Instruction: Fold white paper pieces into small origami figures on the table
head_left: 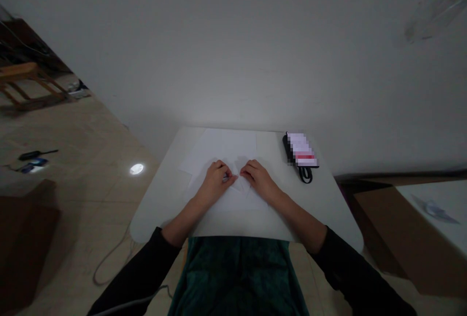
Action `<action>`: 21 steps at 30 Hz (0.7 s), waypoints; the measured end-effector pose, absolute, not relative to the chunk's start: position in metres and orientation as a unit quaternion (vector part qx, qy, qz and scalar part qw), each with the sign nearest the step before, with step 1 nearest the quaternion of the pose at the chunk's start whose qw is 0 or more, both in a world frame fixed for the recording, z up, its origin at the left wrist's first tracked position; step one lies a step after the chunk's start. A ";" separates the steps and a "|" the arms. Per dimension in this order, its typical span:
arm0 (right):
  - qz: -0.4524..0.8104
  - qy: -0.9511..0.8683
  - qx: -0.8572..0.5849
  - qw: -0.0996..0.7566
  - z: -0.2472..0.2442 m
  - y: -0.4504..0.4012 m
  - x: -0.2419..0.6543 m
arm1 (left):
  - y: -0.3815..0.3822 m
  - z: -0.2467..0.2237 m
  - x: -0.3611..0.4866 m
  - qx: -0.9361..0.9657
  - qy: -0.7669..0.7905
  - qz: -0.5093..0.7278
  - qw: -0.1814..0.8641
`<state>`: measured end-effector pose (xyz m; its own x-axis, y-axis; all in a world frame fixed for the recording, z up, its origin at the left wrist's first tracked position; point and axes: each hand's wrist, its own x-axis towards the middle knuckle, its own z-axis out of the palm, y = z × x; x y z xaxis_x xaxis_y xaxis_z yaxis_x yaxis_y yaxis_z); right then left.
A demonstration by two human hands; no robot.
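My left hand (216, 183) and right hand (260, 180) meet at the middle of a white paper sheet (228, 148), which lies on a pale surface (160, 211) with rounded corners. The fingers (230, 176) of both hands are curled and narrow, pinched down on a small folded flap (241, 183) between them, though the light is dim and I can't make out the exact grip. The paper looks partly folded: angled edges stick out on both sides and the flap rises at the centre, while the far part lies flat — how many folds are done or left I can't tell from here.

Beyond my right hand, near the far edge, sits a black pouch (299, 150) with a blurred pink-and-white label and a black cord (305, 175) looped below it — neither touches my hands. My black sleeves (142, 262) run back to a green cloth (237, 277) over my lap, and a tiled floor (91, 160) spreads to the left.
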<state>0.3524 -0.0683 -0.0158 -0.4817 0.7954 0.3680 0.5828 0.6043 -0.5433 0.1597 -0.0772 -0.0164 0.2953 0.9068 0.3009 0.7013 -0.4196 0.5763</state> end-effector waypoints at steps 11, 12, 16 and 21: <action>0.184 -0.895 -0.283 0.291 -0.020 -0.096 0.374 | -0.077 -0.015 0.160 0.791 0.514 0.289 0.165; 0.186 -0.895 -0.280 0.291 -0.022 -0.096 0.375 | -0.078 -0.015 0.160 0.790 0.515 0.288 0.166; 0.172 -0.901 -0.278 0.285 -0.025 -0.094 0.375 | -0.077 -0.018 0.159 0.789 0.518 0.288 0.162; 0.130 -0.914 -0.283 0.260 -0.025 -0.097 0.372 | -0.076 -0.017 0.159 0.795 0.514 0.284 0.152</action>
